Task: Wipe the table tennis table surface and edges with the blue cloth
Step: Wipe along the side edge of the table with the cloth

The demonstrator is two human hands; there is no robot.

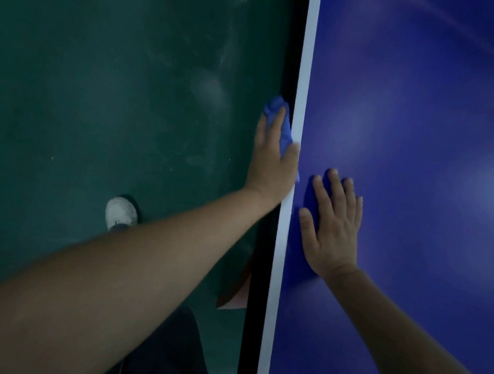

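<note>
A dark green floor (pixel 102 93) fills the left half of the view, from the near edge to the far edge. Its surface is dull and marked with pale, chalky scuffs (pixel 208 90), densest toward the far right of the green area, and a few tiny yellowish specks (pixel 52 158) lie further left. A white shoe (pixel 121 213) stands on the floor at middle distance, toe pointing away, with a soft shadow around it. Nearer, at the bottom edge, a dark trouser leg (pixel 171 348) shows. Just right of that leg a reddish-brown patch (pixel 236 292) lies low down; what it is cannot be told.
</note>
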